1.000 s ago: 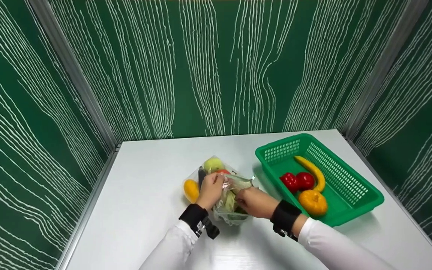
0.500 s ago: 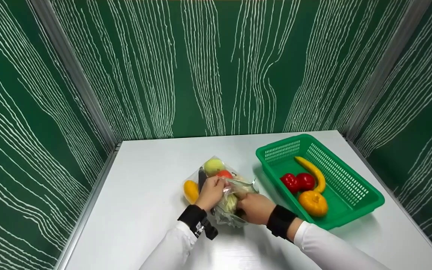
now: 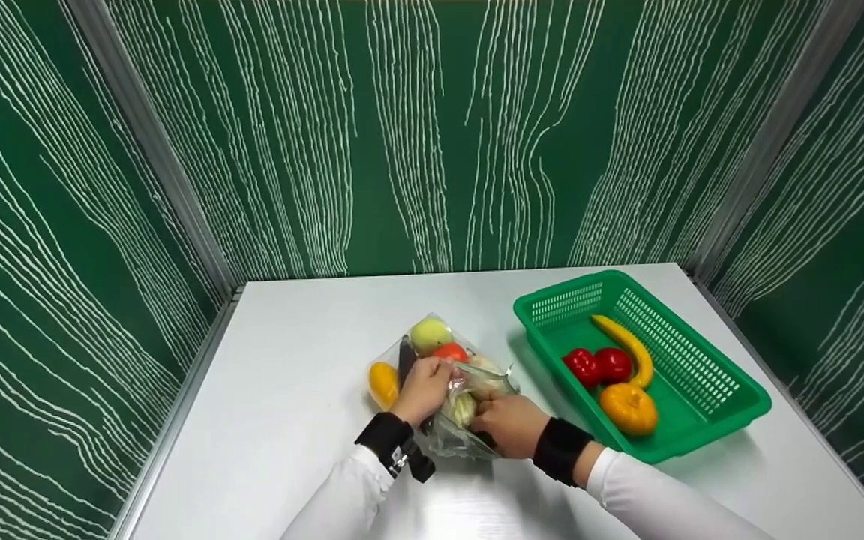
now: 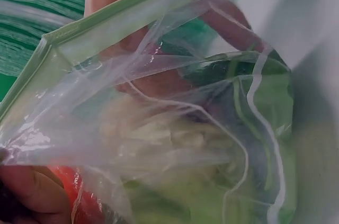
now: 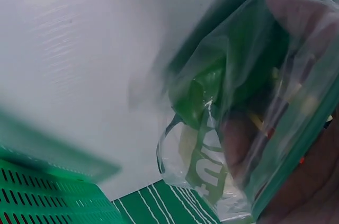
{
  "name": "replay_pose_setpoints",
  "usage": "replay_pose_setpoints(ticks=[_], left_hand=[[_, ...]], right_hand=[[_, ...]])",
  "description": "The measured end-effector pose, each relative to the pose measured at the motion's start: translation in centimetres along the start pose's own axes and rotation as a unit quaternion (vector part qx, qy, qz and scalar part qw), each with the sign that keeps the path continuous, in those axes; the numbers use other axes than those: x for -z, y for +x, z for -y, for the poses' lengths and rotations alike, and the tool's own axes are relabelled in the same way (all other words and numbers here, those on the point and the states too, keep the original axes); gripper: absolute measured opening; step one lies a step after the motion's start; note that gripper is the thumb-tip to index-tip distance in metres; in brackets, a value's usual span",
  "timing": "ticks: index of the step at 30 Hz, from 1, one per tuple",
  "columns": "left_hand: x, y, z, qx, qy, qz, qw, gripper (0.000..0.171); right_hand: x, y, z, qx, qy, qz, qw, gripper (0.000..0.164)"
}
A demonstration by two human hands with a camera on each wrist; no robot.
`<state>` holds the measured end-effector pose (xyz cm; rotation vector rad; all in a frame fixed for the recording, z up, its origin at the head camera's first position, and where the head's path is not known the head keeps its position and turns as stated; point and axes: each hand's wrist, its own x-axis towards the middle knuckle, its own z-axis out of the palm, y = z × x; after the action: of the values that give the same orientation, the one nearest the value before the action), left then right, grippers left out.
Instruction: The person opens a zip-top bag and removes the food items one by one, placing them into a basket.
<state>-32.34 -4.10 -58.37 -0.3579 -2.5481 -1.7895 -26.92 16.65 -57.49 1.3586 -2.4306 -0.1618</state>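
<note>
My left hand (image 3: 423,390) pinches the rim of a clear plastic bag (image 3: 451,445), whose mouth has a pale green strip. My right hand (image 3: 511,426) reaches inside; through the plastic, its fingers appear curled round a dark green vegetable (image 5: 251,49) of unclear kind. A pale yellow-green leafy vegetable (image 3: 463,409) lies in the bag between the hands. Beyond my left hand are a green apple (image 3: 430,334), a red tomato-like thing (image 3: 450,350), a dark eggplant-like thing (image 3: 406,355) and a yellow mango-like fruit (image 3: 383,384), with clear plastic about them.
Right of the hands stands a green plastic basket (image 3: 702,431). It holds a banana (image 3: 631,343), two red vegetables (image 3: 598,365) and an orange pumpkin (image 3: 628,409). The white table (image 3: 304,345) is bounded by green walls (image 3: 394,150) with white lines.
My right hand has moved slightly towards the near edge, deeper in the bag's near part. The bag's near part shifts with it. My left hand keeps its hold nearly in place.
</note>
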Motion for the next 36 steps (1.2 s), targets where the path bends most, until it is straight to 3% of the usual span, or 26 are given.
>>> replay_pose_setpoints(ticks=[8, 15, 17, 20, 21, 23, 27, 28, 32, 36], left_hand=[[0.3, -0.5, -0.7, -0.004, -0.001, 0.008, 1.0, 0.036], [-0.3, 0.7, 1.8, 0.014, 0.006, 0.02, 0.9997, 0.034], [-0.1, 0.4, 1.2, 0.015, 0.009, 0.025, 0.9995, 0.035], [0.7, -0.8, -1.3, 0.027, -0.002, 0.034, 0.999, 0.035], [0.8, -0.9, -1.3, 0.011, -0.006, 0.033, 0.9994, 0.037], [1.2, -1.6, -2.8, 0.015, -0.016, 0.04, 0.999, 0.037], [1.3, -1.8, -3.3, 0.017, -0.012, 0.034, 0.9992, 0.036], [1.4, -2.1, -4.2, 0.035, -0.011, 0.033, 0.9988, 0.034], [1.2, -1.9, -4.0, 0.055, -0.013, 0.03, 0.998, 0.033], [1.0, -1.7, -3.1, 0.033, -0.017, 0.029, 0.9989, 0.034]], right_hand=[[-0.3, 0.1, 0.7, -0.002, -0.07, -0.015, 0.997, 0.028], [-0.7, -0.2, 1.4, -0.009, -0.095, -0.009, 0.995, 0.026], [-0.7, -0.3, 1.5, -0.016, -0.084, 0.006, 0.996, 0.026], [-0.6, -0.4, 1.3, -0.022, -0.042, 0.024, 0.999, 0.026], [-0.4, -0.4, 1.1, -0.022, -0.022, 0.029, 0.999, 0.026], [0.2, -0.5, 0.7, -0.021, 0.021, 0.047, 0.998, 0.025], [1.7, -0.5, -0.3, -0.033, 0.121, 0.087, 0.988, 0.019], [2.0, -0.5, -0.6, -0.038, 0.145, 0.093, 0.984, 0.019], [2.6, -0.8, -1.3, -0.06, 0.218, 0.102, 0.969, 0.025], [3.9, -0.9, -1.7, -0.082, 0.268, 0.124, 0.952, 0.031]])
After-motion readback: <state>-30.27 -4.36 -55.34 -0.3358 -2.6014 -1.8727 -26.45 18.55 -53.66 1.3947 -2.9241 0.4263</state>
